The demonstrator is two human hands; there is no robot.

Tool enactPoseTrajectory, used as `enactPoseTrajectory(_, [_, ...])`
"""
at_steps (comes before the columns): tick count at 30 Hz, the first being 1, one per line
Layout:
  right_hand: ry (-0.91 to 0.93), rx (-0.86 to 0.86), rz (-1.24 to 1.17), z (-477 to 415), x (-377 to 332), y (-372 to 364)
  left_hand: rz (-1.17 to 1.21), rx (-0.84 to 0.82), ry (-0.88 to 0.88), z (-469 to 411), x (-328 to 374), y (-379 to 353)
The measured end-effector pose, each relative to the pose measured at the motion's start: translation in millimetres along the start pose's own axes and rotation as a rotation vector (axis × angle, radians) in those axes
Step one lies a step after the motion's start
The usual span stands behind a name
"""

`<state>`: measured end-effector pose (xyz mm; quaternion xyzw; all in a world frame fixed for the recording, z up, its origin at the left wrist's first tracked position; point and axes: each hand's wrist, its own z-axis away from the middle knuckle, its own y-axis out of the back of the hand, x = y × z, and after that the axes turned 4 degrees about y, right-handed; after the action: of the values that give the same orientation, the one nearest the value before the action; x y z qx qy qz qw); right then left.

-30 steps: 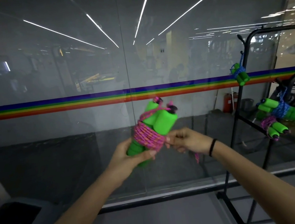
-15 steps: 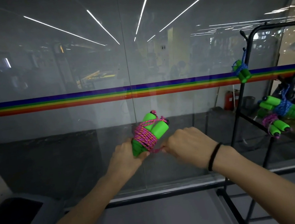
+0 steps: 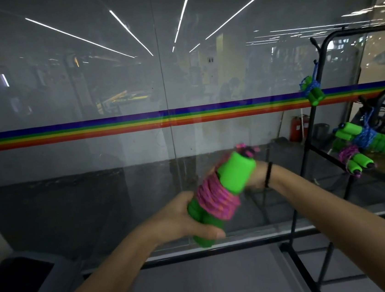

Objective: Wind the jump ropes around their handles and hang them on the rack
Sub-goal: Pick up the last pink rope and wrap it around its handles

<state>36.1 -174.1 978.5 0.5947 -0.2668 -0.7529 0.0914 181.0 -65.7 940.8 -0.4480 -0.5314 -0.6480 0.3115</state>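
Left hand (image 3: pixel 183 219) grips the green handles (image 3: pixel 229 180) at lower centre; right hand (image 3: pixel 254 174), behind them, grip indeterminate. Recommend tucking the pink rope (image 3: pixel 214 198) end firmly before hanging on the rack (image 3: pixel 308 156).

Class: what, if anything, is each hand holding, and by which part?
The left hand grips the jump rope by the lower ends of its green handles. The right hand is mostly hidden behind the upper ends; its hold cannot be told.

Green-handled jump rope (image 3: pixel 218 191), pink cord wound around it, tilted; three wound ropes hang on the black rack (image 3: pixel 308 156).
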Motion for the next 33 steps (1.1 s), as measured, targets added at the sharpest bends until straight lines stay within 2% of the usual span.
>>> enactPoseTrajectory(1, [-0.057,0.176,0.002,-5.4,7.6,-1.9,0.059,0.052,0.005,-3.3,-1.7,-1.2])
enactPoseTrajectory(3, [-0.114,0.361,0.104,-14.6,23.0,-2.1,0.11,0.191,0.038,-11.7,-7.2,-4.5])
enactPoseTrajectory(7, [-0.228,0.571,0.317,-26.4,39.5,-4.1,0.13,0.492,0.116,-26.6,-19.9,-2.8])
enactPoseTrajectory(11, [-0.289,0.747,0.482,-31.2,47.7,-11.2,0.099,0.62,0.062,-33.3,-23.2,-0.5])
enactPoseTrajectory(13, [-0.249,0.8,0.501,-29.7,46.5,-15.5,0.214,0.64,0.066,-34.9,-19.8,-0.8])
enactPoseTrajectory(16, [-0.065,0.884,0.531,-23.8,40.8,-24.2,0.512,0.63,0.095,-35.7,-14.7,2.0])
enactPoseTrajectory(18, [0.066,0.965,0.583,-17.9,38.6,-27.4,0.602,0.607,0.088,-33.5,-12.3,2.8])
enactPoseTrajectory(24, [0.331,1.04,0.67,5.5,35.8,-28.8,0.657,0.541,0.003,-18.8,-9.5,9.8])
enactPoseTrajectory(30, [0.299,1.048,0.627,24.0,43.5,-26.7,0.633,0.512,-0.048,-14.0,-9.3,-1.9])
enactPoseTrajectory(33, [0.326,1.172,0.735,26.0,33.3,-28.0,0.552,0.529,-0.083,-23.1,-3.7,-12.0])
